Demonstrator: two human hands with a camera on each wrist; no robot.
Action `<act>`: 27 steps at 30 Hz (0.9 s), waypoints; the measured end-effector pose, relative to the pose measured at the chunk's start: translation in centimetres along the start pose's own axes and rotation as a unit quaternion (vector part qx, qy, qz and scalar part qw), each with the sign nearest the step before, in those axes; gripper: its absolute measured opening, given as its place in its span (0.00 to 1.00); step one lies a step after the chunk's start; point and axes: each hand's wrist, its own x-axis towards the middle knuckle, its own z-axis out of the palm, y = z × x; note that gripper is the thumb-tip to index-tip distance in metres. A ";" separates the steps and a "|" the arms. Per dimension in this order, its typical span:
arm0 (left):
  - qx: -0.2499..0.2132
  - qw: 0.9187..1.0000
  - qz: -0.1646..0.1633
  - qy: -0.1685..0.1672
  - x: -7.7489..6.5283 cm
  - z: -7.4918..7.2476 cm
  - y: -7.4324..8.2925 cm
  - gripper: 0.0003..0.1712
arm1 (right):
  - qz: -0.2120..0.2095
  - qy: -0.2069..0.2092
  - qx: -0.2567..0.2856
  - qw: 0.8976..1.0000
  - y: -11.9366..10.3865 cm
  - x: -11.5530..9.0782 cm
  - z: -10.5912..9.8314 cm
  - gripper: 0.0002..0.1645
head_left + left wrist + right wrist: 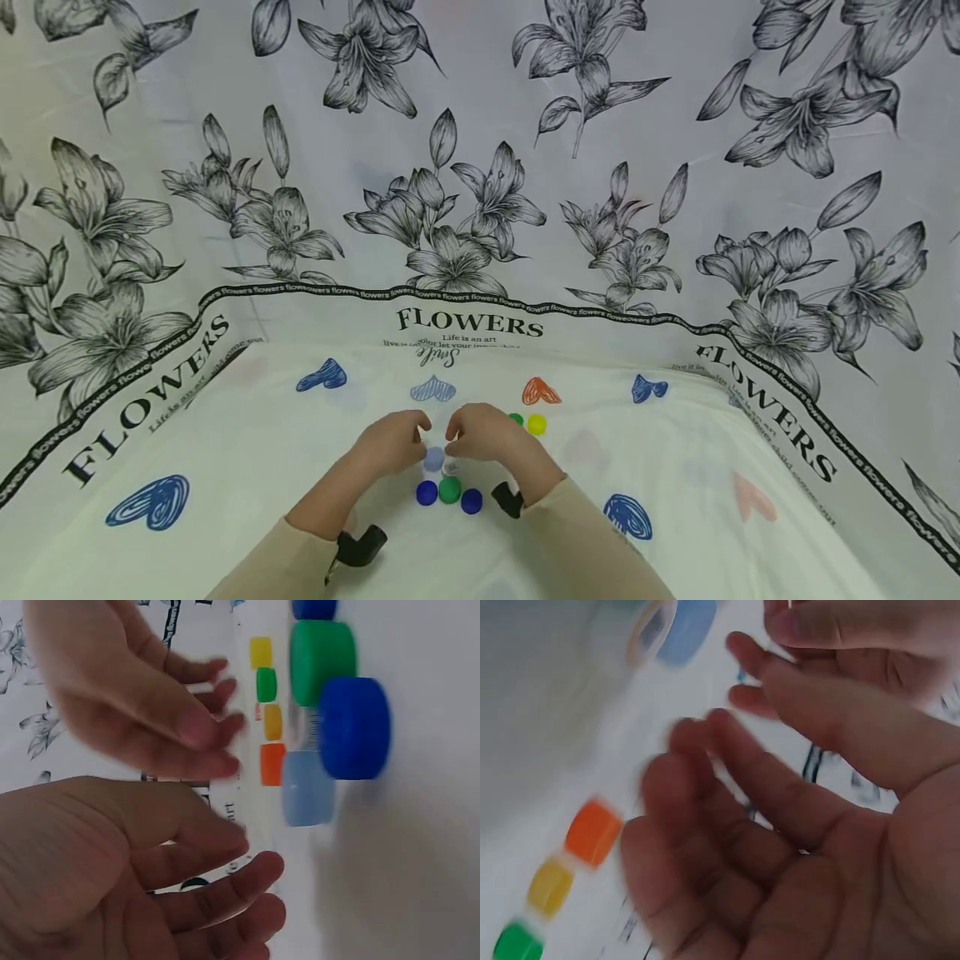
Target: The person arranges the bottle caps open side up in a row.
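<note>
My left hand [393, 442] and right hand [483, 433] hover close together, fingers loosely bent and holding nothing. Just below them lies a light blue lidded tub [433, 458] on its side or tilted; the right wrist view shows its pale, labelled body beside the light blue lid [688, 630]. Nearer the person sit a dark blue round piece [427, 492], a green one [450, 489] and a second dark blue one [472, 501]. In the left wrist view the left hand [150, 877] is below the right hand [142, 697], both apart from the pieces.
Behind the right hand lie a green piece [515, 418] and a yellow piece [536, 424]. The wrist views also show an orange piece [592, 832] and an amber one [550, 887] in that row. A white cloth [247, 467] with printed hearts covers the surface; a flower-print curtain [480, 108] hangs behind.
</note>
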 end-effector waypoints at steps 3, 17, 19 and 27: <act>0.005 0.998 0.032 -0.049 0.6 1.4 -0.3 0.13 | 0.052 -0.014 -0.041 0.998 -1.3 0.9 1.8 0.13; -0.122 0.992 0.018 0.017 1.8 1.9 -0.3 0.11 | 0.018 0.029 0.020 0.999 0.2 1.3 0.7 0.11; -0.160 0.986 0.012 0.043 2.0 2.0 -0.9 0.11 | 0.018 0.037 0.044 0.998 0.6 1.6 0.4 0.13; -0.312 0.938 -0.044 0.145 3.1 3.1 -2.4 0.08 | 0.041 0.099 0.111 0.988 1.1 3.7 0.7 0.09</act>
